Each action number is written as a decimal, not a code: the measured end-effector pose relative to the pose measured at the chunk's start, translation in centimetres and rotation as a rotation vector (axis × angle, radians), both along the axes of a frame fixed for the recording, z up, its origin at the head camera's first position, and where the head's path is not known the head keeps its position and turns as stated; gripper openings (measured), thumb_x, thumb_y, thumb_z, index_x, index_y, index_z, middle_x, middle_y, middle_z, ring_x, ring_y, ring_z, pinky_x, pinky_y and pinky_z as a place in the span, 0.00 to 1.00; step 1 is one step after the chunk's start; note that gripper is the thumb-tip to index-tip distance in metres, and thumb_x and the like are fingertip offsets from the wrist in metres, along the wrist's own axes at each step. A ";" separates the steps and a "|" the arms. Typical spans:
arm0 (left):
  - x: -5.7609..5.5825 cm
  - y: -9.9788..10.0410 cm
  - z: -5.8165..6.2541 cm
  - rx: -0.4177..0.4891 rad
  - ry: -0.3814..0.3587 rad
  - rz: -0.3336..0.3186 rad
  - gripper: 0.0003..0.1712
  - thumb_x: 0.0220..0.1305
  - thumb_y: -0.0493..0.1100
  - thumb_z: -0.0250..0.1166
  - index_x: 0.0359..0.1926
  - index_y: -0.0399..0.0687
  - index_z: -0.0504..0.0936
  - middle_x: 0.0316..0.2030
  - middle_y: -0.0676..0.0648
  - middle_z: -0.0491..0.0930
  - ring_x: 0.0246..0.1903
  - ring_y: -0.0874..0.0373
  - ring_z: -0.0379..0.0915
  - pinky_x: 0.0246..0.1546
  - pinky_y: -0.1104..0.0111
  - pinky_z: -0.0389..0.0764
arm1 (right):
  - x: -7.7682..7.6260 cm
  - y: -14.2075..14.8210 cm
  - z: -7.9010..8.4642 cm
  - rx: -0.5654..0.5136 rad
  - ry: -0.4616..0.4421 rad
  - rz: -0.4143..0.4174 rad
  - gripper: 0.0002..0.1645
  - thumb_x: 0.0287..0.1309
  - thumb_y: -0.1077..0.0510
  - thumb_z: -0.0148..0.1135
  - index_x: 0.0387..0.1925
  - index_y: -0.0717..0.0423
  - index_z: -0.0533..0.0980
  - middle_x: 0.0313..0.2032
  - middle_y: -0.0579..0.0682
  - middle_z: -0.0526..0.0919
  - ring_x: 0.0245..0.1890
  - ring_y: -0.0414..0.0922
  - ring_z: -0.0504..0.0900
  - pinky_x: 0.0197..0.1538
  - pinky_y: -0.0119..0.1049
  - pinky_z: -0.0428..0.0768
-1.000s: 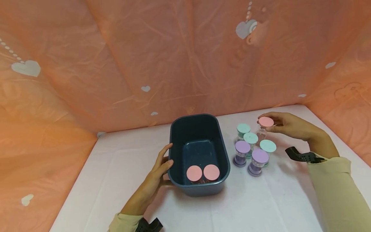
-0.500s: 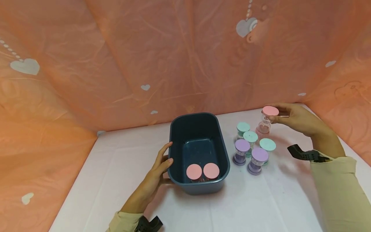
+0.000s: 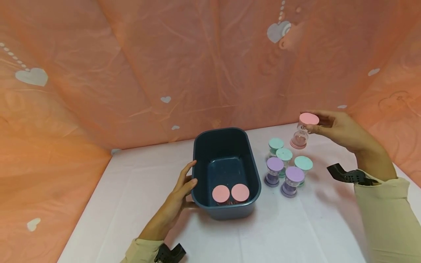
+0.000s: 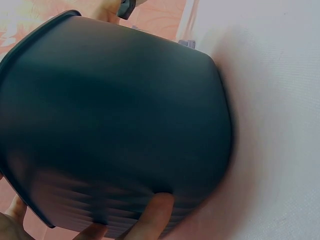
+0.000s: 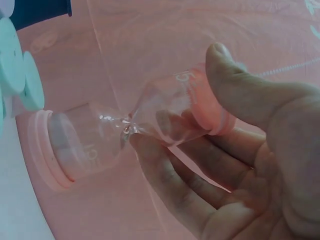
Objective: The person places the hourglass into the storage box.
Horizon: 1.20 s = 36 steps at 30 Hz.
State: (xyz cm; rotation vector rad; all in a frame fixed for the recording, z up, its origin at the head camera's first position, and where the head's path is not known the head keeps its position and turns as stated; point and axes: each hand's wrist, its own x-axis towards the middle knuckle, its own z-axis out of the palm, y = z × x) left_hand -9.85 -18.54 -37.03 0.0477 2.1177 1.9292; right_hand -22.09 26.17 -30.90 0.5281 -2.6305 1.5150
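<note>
My right hand (image 3: 343,129) holds a pink-capped sand timer (image 3: 299,136) above the table's back right, thumb on one side and fingers on the other. In the right wrist view the clear timer (image 5: 100,140) has a 15 printed on its glass. My left hand (image 3: 177,195) grips the left side of a dark blue plastic bin (image 3: 225,140), thumb at its rim; in the left wrist view fingertips (image 4: 157,212) press its outer wall. Two pink-capped timers (image 3: 220,194) stand in the bin's near end, their lower parts hidden by the front wall.
Right of the bin, several sand timers stand close together: green-capped ones (image 3: 284,155) behind and beside two purple ones (image 3: 294,174). A white cloth (image 3: 148,175) covers the table. Orange sheeting with hearts (image 3: 197,73) hangs along the back and sides.
My right hand has lifted the pink sand timer from behind the green ones, up and slightly right. The left hand and the bin have stayed in place.
</note>
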 end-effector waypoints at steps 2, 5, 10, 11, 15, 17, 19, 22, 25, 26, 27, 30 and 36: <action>-0.1 0.0 0.1 0.004 0.008 -0.005 0.29 0.73 0.57 0.48 0.72 0.84 0.53 0.70 0.39 0.54 0.68 0.31 0.59 0.52 0.36 0.76 | 0.1 -0.1 0.2 -0.013 0.012 0.002 0.31 0.63 0.65 0.63 0.67 0.64 0.68 0.43 0.23 0.83 0.44 0.22 0.82 0.46 0.16 0.77; -0.2 -0.1 0.1 0.004 0.018 -0.004 0.30 0.73 0.57 0.48 0.72 0.84 0.53 0.70 0.39 0.54 0.67 0.31 0.59 0.51 0.36 0.76 | 0.1 -0.4 0.5 -0.026 0.021 0.012 0.31 0.63 0.65 0.63 0.67 0.63 0.69 0.43 0.24 0.84 0.45 0.23 0.82 0.46 0.17 0.78; -0.3 -0.3 0.0 -0.005 0.017 0.013 0.30 0.73 0.57 0.49 0.71 0.85 0.54 0.69 0.40 0.56 0.67 0.32 0.60 0.51 0.36 0.76 | 0.4 -1.3 0.8 -0.026 0.024 0.049 0.30 0.64 0.65 0.63 0.66 0.63 0.70 0.44 0.26 0.84 0.47 0.24 0.82 0.47 0.18 0.78; -0.2 -0.3 -0.1 -0.006 0.015 0.014 0.30 0.73 0.57 0.49 0.71 0.85 0.54 0.69 0.40 0.56 0.67 0.32 0.61 0.51 0.35 0.76 | 0.5 -1.5 0.8 -0.029 0.020 0.057 0.30 0.64 0.65 0.62 0.67 0.63 0.69 0.44 0.26 0.85 0.47 0.24 0.82 0.47 0.18 0.78; -0.1 -0.3 -0.2 -0.009 0.004 0.016 0.30 0.73 0.58 0.49 0.71 0.85 0.54 0.70 0.40 0.55 0.67 0.31 0.60 0.52 0.35 0.76 | 0.8 -2.1 0.7 0.003 -0.003 0.051 0.30 0.65 0.62 0.63 0.67 0.61 0.69 0.44 0.25 0.84 0.47 0.23 0.81 0.47 0.18 0.78; -0.1 -0.3 -0.2 -0.010 -0.001 0.015 0.30 0.73 0.58 0.49 0.71 0.85 0.53 0.70 0.40 0.54 0.67 0.31 0.60 0.52 0.35 0.76 | 0.8 -2.3 0.7 0.024 -0.009 0.048 0.30 0.65 0.60 0.63 0.67 0.59 0.70 0.45 0.24 0.83 0.47 0.23 0.80 0.47 0.18 0.78; -0.2 -0.3 -0.1 -0.008 -0.003 0.014 0.30 0.73 0.58 0.49 0.72 0.84 0.53 0.70 0.39 0.54 0.67 0.31 0.60 0.52 0.35 0.76 | 0.9 -2.5 0.7 0.045 -0.011 0.054 0.29 0.65 0.59 0.63 0.67 0.58 0.71 0.45 0.24 0.83 0.47 0.23 0.80 0.47 0.18 0.77; -0.2 -0.3 -0.1 -0.001 -0.001 0.011 0.30 0.73 0.57 0.48 0.72 0.84 0.53 0.70 0.39 0.55 0.67 0.31 0.60 0.52 0.35 0.75 | 0.9 -2.9 0.7 0.063 -0.011 0.077 0.29 0.65 0.59 0.64 0.66 0.57 0.72 0.47 0.24 0.82 0.48 0.24 0.80 0.48 0.18 0.77; -0.2 -0.3 0.0 0.005 0.000 0.008 0.30 0.73 0.57 0.48 0.72 0.83 0.53 0.70 0.39 0.55 0.67 0.32 0.61 0.53 0.35 0.75 | 0.9 -3.2 0.6 0.067 -0.028 0.097 0.29 0.65 0.59 0.64 0.66 0.56 0.72 0.48 0.25 0.81 0.49 0.24 0.80 0.49 0.18 0.77; -0.1 -0.3 0.0 0.006 -0.002 0.006 0.30 0.73 0.57 0.48 0.72 0.83 0.53 0.70 0.39 0.55 0.66 0.32 0.61 0.53 0.36 0.75 | 0.9 -3.3 0.6 0.070 -0.034 0.099 0.29 0.65 0.58 0.64 0.66 0.56 0.72 0.48 0.25 0.81 0.49 0.24 0.80 0.49 0.18 0.77; -0.1 -0.3 -0.1 0.006 -0.004 0.005 0.30 0.73 0.57 0.48 0.72 0.83 0.53 0.70 0.39 0.54 0.66 0.32 0.62 0.53 0.36 0.75 | 0.9 -3.4 0.6 0.073 -0.041 0.100 0.29 0.65 0.58 0.64 0.66 0.56 0.71 0.49 0.25 0.81 0.49 0.24 0.79 0.49 0.18 0.77; -0.1 -0.3 -0.1 0.002 -0.007 0.002 0.30 0.73 0.57 0.48 0.72 0.82 0.52 0.70 0.39 0.54 0.65 0.32 0.63 0.53 0.36 0.75 | 1.0 -3.6 0.5 0.092 -0.054 0.099 0.30 0.65 0.57 0.64 0.67 0.56 0.71 0.51 0.29 0.82 0.49 0.24 0.79 0.49 0.19 0.77; -0.2 -0.3 0.1 -0.002 0.004 0.003 0.30 0.73 0.58 0.48 0.72 0.84 0.53 0.70 0.40 0.55 0.64 0.33 0.65 0.52 0.38 0.76 | 0.8 -3.9 0.9 0.125 -0.061 0.094 0.31 0.65 0.54 0.64 0.68 0.55 0.70 0.57 0.45 0.82 0.50 0.22 0.78 0.49 0.19 0.77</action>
